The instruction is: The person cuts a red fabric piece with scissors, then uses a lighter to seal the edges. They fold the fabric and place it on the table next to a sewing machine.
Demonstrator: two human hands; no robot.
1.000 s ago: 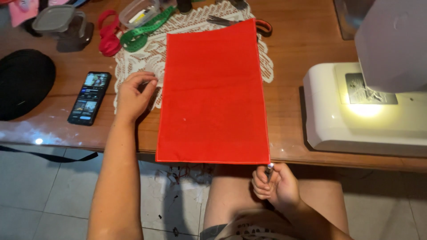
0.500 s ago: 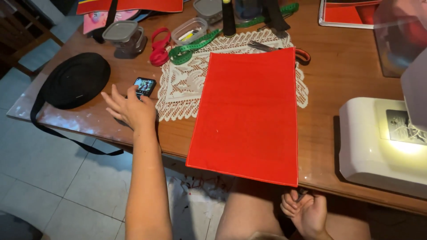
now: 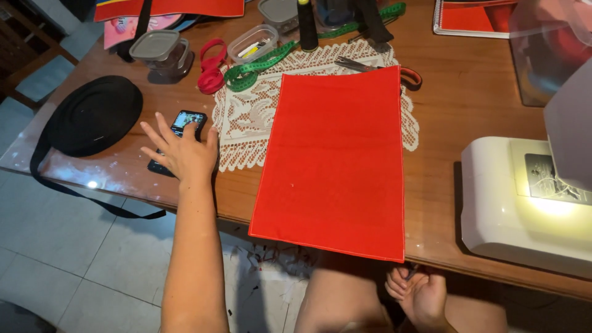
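A red rectangular cloth [image 3: 336,163] lies flat on the wooden table [image 3: 456,111], partly over a white lace doily [image 3: 246,117]. My left hand [image 3: 180,153] is spread with fingers apart over a black smartphone [image 3: 185,120] left of the doily, covering its lower half. My right hand [image 3: 416,293] is below the table's front edge, over my lap, fingers curled around a small dark tool whose kind I cannot make out.
A white sewing machine [image 3: 524,203] with its lamp lit stands at the right. A black bag [image 3: 92,117] with a strap lies far left. Behind are plastic boxes [image 3: 154,49], red scissors [image 3: 209,68], a green tape measure [image 3: 253,68], a black thread spool [image 3: 306,28] and a notebook [image 3: 475,15].
My left hand has left the cloth's edge and moved left onto the phone. My view has swung left. My right hand stays under the table edge.
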